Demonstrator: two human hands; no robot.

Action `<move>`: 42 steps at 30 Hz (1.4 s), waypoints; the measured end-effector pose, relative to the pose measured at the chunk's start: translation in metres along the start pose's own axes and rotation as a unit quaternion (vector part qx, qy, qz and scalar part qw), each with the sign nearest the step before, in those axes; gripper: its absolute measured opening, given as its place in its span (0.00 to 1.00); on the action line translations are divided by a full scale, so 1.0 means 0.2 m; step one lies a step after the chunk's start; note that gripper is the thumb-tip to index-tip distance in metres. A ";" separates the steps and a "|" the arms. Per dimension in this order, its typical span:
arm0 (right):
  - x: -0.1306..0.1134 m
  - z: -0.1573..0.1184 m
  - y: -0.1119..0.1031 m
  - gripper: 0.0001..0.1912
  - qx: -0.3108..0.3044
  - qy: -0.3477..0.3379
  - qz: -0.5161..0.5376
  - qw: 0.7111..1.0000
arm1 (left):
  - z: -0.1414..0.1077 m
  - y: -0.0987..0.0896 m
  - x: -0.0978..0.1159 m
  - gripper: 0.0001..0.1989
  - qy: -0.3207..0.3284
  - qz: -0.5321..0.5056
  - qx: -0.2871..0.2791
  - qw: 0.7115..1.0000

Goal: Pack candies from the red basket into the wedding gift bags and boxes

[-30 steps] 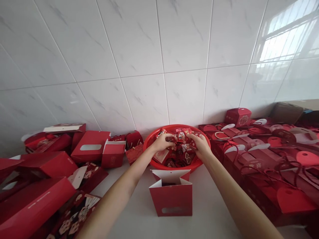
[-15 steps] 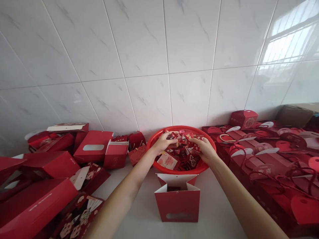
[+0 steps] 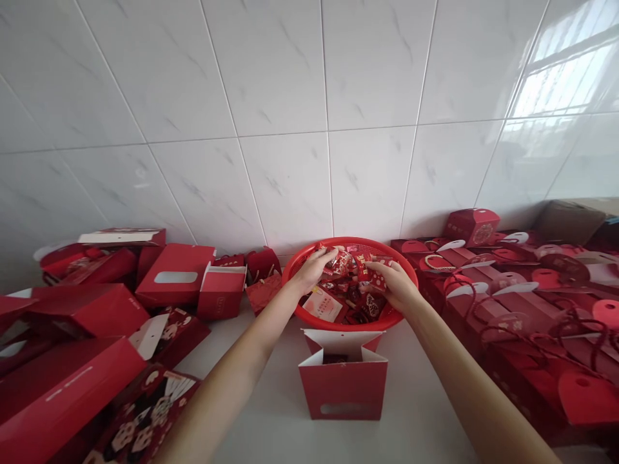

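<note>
Both my hands are inside a red plastic basket [image 3: 411, 278] filled with wrapped candies [image 3: 365, 301]. My left hand [image 3: 315, 268] is closed on red candy packets at the basket's left side. At the right side, my right hand [image 3: 393, 280] grips a red candy packet with white dots [image 3: 378, 278]. A pale printed card [image 3: 322, 305] lies among the candies, below my left hand. Right in front of the basket stands an open red gift box [image 3: 343, 390], its white inside showing at the top and something dark within.
Red boxes [image 3: 176, 276] and dark printed boxes [image 3: 145, 412] crowd the left. Rows of red gift boxes with cord handles [image 3: 512, 309] fill the right, and a cardboard box [image 3: 570, 222] sits behind them. A tiled wall [image 3: 290, 180] closes off the back.
The whole view has shifted slightly. My left hand has lifted red candy packets a little, so they show more between my hands. My right hand keeps its grip on the dotted packet.
</note>
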State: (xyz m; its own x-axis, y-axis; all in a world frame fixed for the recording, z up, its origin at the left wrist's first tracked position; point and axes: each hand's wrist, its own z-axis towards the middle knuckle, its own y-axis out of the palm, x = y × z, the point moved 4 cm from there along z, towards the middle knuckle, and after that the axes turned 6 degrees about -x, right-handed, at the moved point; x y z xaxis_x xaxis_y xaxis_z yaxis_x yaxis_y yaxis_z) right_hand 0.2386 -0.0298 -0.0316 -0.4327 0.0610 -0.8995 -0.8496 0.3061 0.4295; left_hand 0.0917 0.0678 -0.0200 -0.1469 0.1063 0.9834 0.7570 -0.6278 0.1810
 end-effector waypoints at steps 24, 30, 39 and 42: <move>0.02 0.02 0.00 0.10 -0.041 -0.007 -0.001 0.999 | 0.03 -0.04 -0.02 0.25 0.043 0.144 -0.039 0.988; 0.02 0.01 0.01 0.07 -0.042 -0.010 0.010 0.999 | 0.03 -0.04 -0.01 0.28 0.115 0.178 -0.002 0.977; 0.02 0.00 0.02 0.04 -0.085 -0.002 -0.003 0.996 | 0.01 0.02 -0.04 0.20 0.075 0.164 -0.112 0.977; 0.02 0.00 0.02 0.05 -0.103 -0.001 -0.014 0.995 | 0.02 0.01 -0.04 0.18 0.090 0.198 -0.121 0.969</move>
State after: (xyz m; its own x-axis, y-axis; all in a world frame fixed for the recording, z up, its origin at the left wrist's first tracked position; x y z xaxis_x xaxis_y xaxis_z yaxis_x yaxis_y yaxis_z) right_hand 0.2328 -0.0289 -0.0323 -0.4079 0.0573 -0.9112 -0.9049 0.1075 0.4119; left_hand 0.0974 0.0684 -0.0279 -0.0006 -0.3013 0.9535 0.6083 -0.7570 -0.2388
